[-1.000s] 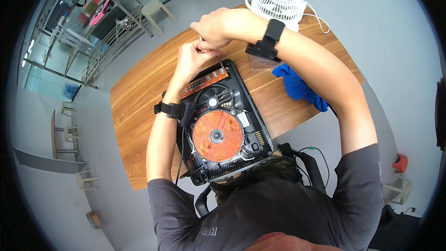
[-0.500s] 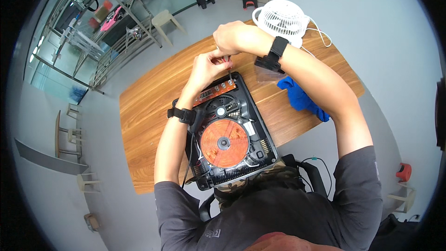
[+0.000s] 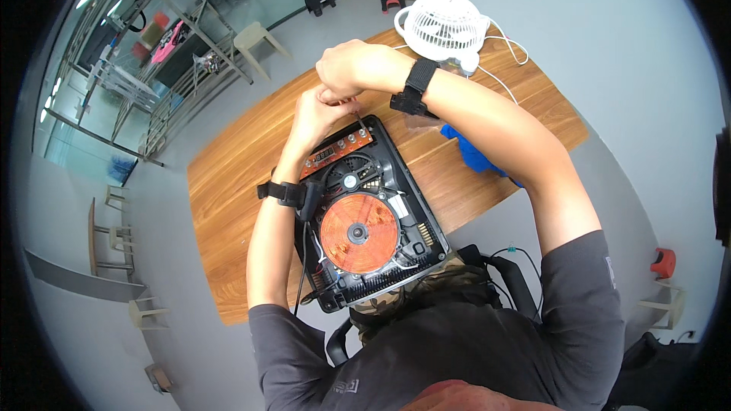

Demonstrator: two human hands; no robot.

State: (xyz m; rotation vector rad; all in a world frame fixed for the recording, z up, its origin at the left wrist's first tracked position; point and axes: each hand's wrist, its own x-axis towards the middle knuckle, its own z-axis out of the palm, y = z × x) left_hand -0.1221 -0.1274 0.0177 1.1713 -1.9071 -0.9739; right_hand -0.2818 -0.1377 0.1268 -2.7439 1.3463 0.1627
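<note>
An opened induction cooker [image 3: 417, 217] lies tilted on the table, its near end at my lap. Inside it are a round copper coil [image 3: 358, 255], a black fan [image 3: 349, 182] and an orange circuit board [image 3: 326, 154] along the far edge. Over that board's far right end, my left hand [image 3: 314, 116] pinches the shaft of a screwdriver [image 3: 360, 119]. My right hand [image 3: 346, 68] is closed above it, around the handle, which is mostly hidden. The screwdriver points down at the board's corner; its exact contact is too small to tell.
A white fan [image 3: 445, 27] with a cable stands at the table's far right. Partly behind my right forearm are a clear plastic box [image 3: 419, 121] and a blue cloth [image 3: 476, 156]. A black cord [image 3: 302, 274] runs beside the cooker's left side. The wooden table [image 3: 228, 205] extends left.
The whole view has shifted slightly, so hands and cooker appear further left. My right hand has turned a little on the screwdriver; my left still pinches the shaft.
</note>
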